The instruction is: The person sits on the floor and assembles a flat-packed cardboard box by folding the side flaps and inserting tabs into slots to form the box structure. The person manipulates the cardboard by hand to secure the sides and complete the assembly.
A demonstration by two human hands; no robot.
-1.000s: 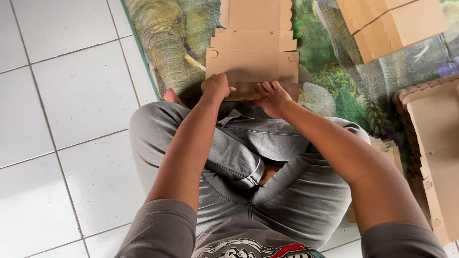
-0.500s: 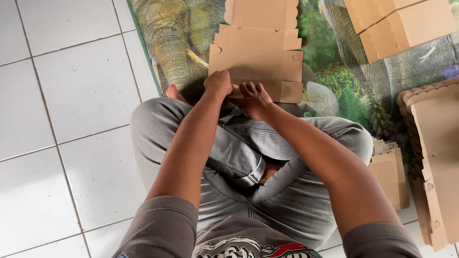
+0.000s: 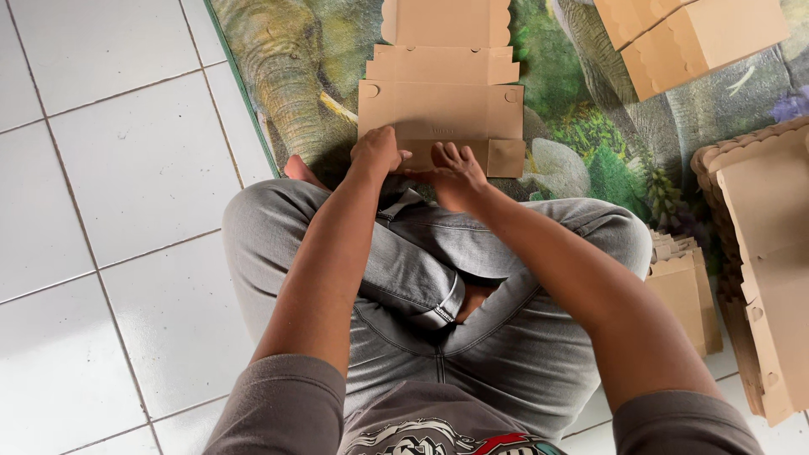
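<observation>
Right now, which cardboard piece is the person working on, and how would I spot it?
Find the elephant mat on the white tiles. Just past the crossed knees lies a flat brown cardboard cutout, under both hands. Unlike the folded boxes nearby, it lies unfolded.

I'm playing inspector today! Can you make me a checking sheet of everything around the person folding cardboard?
Surface: animal-print floor mat on white floor tiles.
Job's things: flat brown cardboard box blank, near edge under both hands.
Clutter: folded brown cardboard box far right; stack of brown cardboard blanks right; small pile of cardboard pieces beside the knee.
Hands: left hand and right hand press on the blank's near flap.
Cables: nothing seen.
Surroundings: grey-trousered crossed legs.
</observation>
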